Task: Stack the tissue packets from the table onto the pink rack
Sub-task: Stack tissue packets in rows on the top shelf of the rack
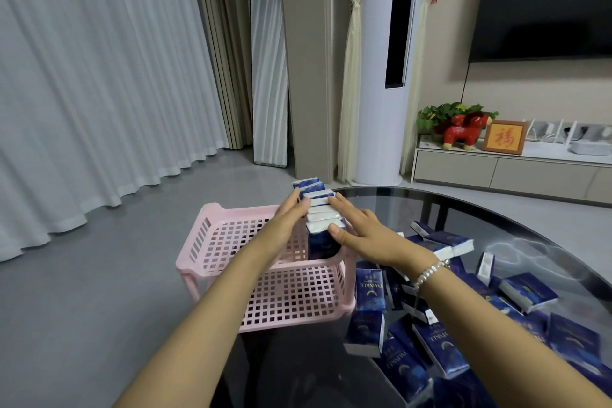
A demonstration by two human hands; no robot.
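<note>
Soft, even indoor light, glare on the glass table (516, 225), wide-angle bending at edges.

The rack (231, 242) is pale pink plastic, its walls and shelves pierced in a grid of small squares. The tissue packets (440, 353) are deep blue with white edges, a thin gold arc and pale lettering. The table (516, 219) is dark smoky glass. A string of white beads (430, 272) circles one wrist. The curtains (82, 76) are white, the floor (66, 308) grey.

"TWINKLE" on tissue packets (370, 289), "福" on framed picture (504, 137)
</note>
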